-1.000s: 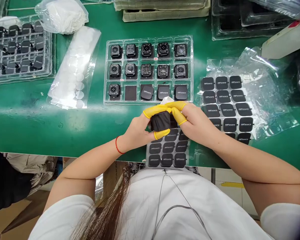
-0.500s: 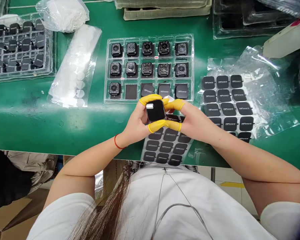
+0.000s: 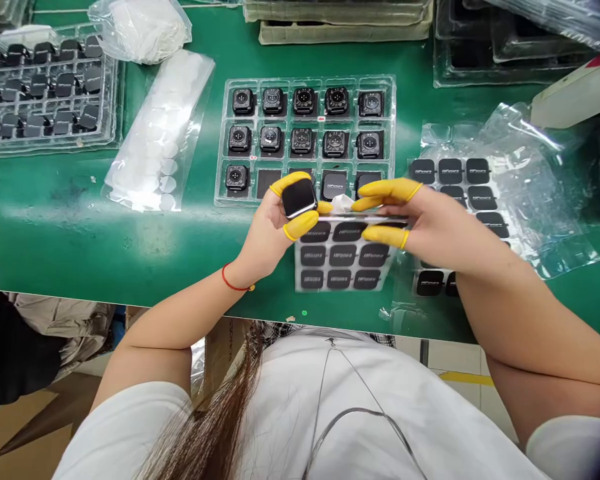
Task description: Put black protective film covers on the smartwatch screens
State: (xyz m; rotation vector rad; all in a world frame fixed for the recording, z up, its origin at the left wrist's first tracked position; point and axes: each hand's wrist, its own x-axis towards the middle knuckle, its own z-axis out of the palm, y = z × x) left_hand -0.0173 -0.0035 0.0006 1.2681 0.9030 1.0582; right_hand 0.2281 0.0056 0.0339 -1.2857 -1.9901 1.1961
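Watch (image 3: 300, 198) in L hand (image 3: 265, 233), pinched btw. thumb & fingers, dk screen up, near main tray's (image 3: 221, 193) near edge. R hand (image 3: 437, 223) grips sticker sheet (image 3: 343, 255) by top edge, btw. thumb & fingers; sheet's blurred. Wht scrap (image 3: 343, 204) btw. hands. Main tray: 3 rows, mostly back-up watches. 2nd sheet (image 3: 450, 170) on R, partly hidden, w/ clear plastic (image 3: 520, 160). Far L: another tray (image 3: 115, 100), dk pcs in it.
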